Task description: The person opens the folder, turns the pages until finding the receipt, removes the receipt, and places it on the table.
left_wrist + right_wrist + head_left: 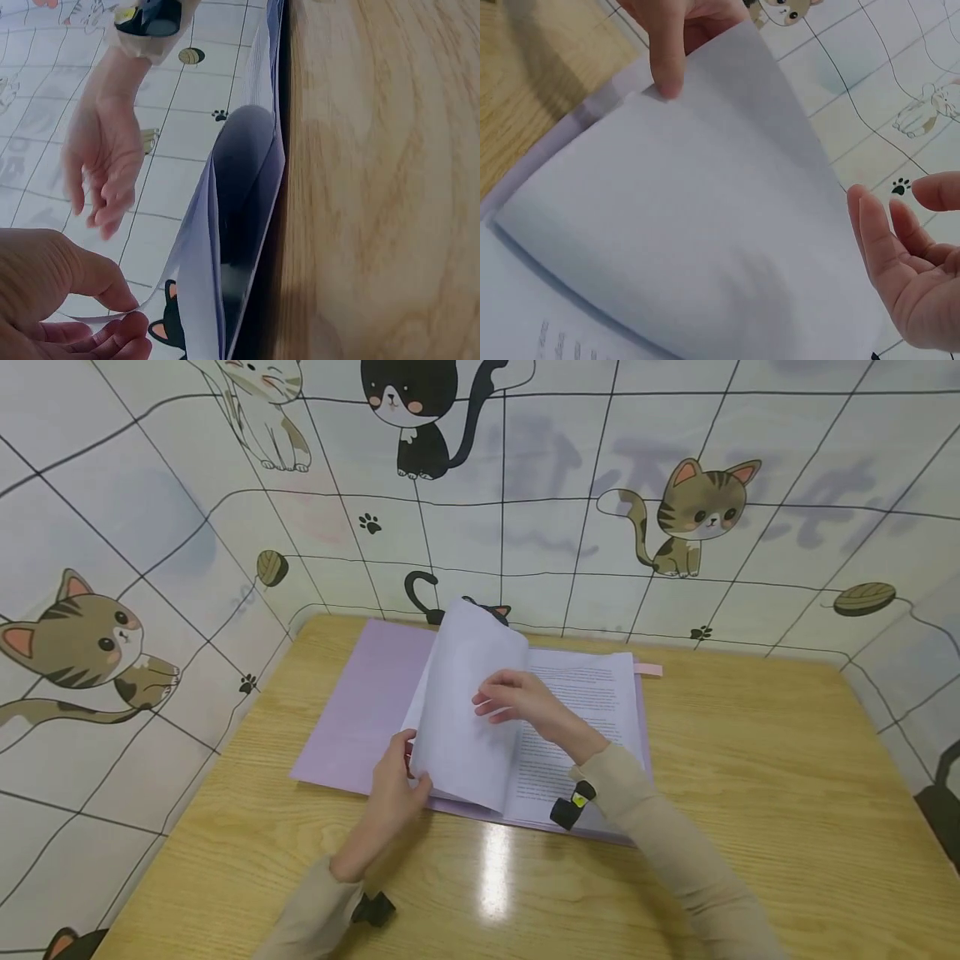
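Observation:
An open lilac folder [360,702] lies on the table with white sheets inside. My left hand [397,789] pinches the lower left edge of a lifted blank-sided sheet [468,718] between thumb and fingers, and the sheet curves up off the stack. In the left wrist view the thumb [101,281] presses on the paper's edge. My right hand [525,700] hovers over the sheet with loosely bent fingers and nothing in them; the right wrist view shows this hand [922,277] beside the sheet's edge. Below it lies a page of printed text [592,702].
A pink tab [648,670] sticks out at the folder's upper right. The wooden table [765,777] meets a white wall covering [555,543] with cat drawings at the back and left. A dark object [941,814] stands at the far right edge.

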`<state>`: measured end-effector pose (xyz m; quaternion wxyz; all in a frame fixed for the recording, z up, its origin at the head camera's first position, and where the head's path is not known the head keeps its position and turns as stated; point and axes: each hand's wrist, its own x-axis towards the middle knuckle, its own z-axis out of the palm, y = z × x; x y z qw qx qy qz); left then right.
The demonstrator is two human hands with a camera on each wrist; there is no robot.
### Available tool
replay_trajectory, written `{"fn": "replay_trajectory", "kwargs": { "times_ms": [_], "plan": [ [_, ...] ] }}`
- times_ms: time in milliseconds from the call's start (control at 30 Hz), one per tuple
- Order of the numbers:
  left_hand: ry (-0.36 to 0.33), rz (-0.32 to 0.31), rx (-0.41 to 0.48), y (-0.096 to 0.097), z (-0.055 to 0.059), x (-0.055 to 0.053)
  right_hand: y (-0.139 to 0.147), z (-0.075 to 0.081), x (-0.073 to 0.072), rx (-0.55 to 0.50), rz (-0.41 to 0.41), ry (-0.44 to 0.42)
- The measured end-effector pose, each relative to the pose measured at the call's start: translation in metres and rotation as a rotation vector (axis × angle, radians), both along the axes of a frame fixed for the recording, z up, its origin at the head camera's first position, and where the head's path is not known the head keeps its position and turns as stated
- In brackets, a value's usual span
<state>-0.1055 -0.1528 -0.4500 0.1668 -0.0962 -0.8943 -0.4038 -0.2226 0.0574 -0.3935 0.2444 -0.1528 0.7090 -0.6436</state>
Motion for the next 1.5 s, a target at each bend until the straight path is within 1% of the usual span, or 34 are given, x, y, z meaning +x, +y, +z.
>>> {"fn": "replay_trajectory", "kwargs": {
  "times_ms": [67, 167, 233, 367, 467, 633, 800, 867, 967, 1067, 1133, 1200, 1267, 1300, 1367, 1467, 1500],
  "plan": [
    [-0.016, 0.005, 0.007, -0.006, -0.001, 0.000, 0.007, -0.001, -0.002, 0.005, -0.011, 0.001],
    [-0.021, 0.004, 0.004, -0.012, -0.004, 0.000, 0.017, -0.003, -0.005, 0.013, -0.029, -0.003],
    [-0.004, -0.004, -0.003, -0.016, -0.006, 0.000, 0.025, -0.004, -0.008, 0.018, -0.042, -0.011],
    [0.063, -0.029, -0.034, -0.021, -0.012, 0.000, 0.042, -0.008, -0.014, 0.037, -0.079, -0.007],
    [0.072, -0.031, -0.057, -0.023, -0.016, 0.000, 0.055, -0.009, -0.018, 0.056, -0.110, -0.006],
    [0.011, -0.014, -0.081, -0.025, -0.018, 0.000, 0.078, -0.011, -0.024, 0.104, -0.153, -0.022],
    [-0.056, 0.010, -0.087, -0.029, -0.021, -0.001, 0.099, -0.015, -0.030, 0.149, -0.210, -0.038],
    [-0.085, 0.021, -0.095, -0.031, -0.021, -0.001, 0.107, -0.016, -0.033, 0.152, -0.241, -0.047],
    [-0.102, 0.033, -0.114, -0.032, -0.020, -0.002, 0.120, -0.017, -0.038, 0.160, -0.284, -0.053],
    [-0.110, 0.038, -0.151, -0.033, -0.020, -0.002, 0.131, -0.021, -0.044, 0.144, -0.336, -0.068],
    [-0.128, 0.036, -0.171, -0.033, -0.020, -0.003, 0.138, -0.025, -0.048, 0.130, -0.375, -0.070],
    [-0.157, 0.038, -0.190, -0.034, -0.019, -0.004, 0.144, -0.030, -0.052, 0.112, -0.423, -0.081],
    [-0.190, 0.038, -0.203, -0.035, -0.019, -0.005, 0.149, -0.034, -0.054, 0.119, -0.469, -0.078],
    [-0.209, 0.038, -0.205, -0.035, -0.019, -0.006, 0.150, -0.036, -0.056, 0.113, -0.508, -0.088],
    [-0.238, 0.038, -0.210, -0.036, -0.019, -0.007, 0.153, -0.039, -0.058, 0.137, -0.552, -0.085],
    [-0.267, 0.037, -0.216, -0.038, -0.019, -0.008, 0.156, -0.042, -0.060, 0.184, -0.594, -0.078],
    [-0.276, 0.039, -0.218, -0.038, -0.019, -0.009, 0.156, -0.043, -0.062, 0.189, -0.613, -0.089]
  ]
}}
